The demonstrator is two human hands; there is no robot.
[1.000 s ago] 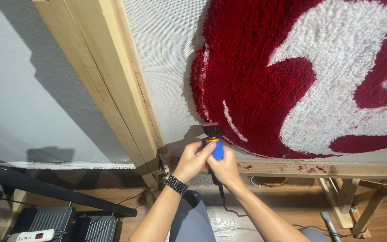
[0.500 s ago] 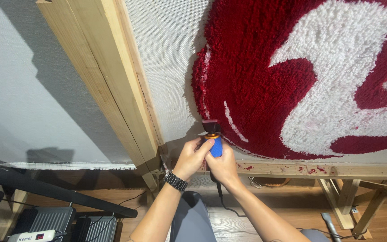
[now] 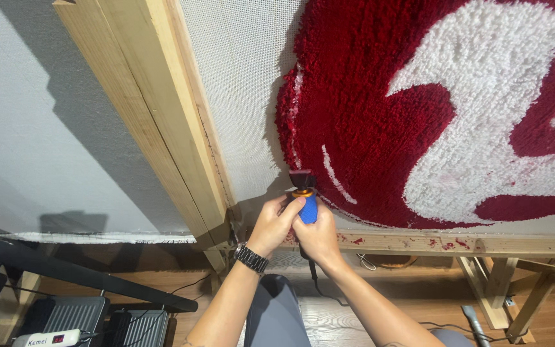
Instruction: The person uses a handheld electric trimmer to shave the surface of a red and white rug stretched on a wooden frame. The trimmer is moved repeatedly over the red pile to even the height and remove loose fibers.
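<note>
Hands meet low in the middle. Much of the blue trimmer (image 3: 307,207) is hidden inside them. The left hand (image 3: 276,224) and right hand (image 3: 319,236) both curl their fingers tight around its handle. Its dark head touches the bottom edge of the fluffy red and white rug (image 3: 431,115), stretched above the wooden frame (image 3: 162,122).

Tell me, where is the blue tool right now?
In the head view, the blue tool sits low and centre, held by both the left hand and right hand, its tip against the red rug's lower-left edge.
</note>
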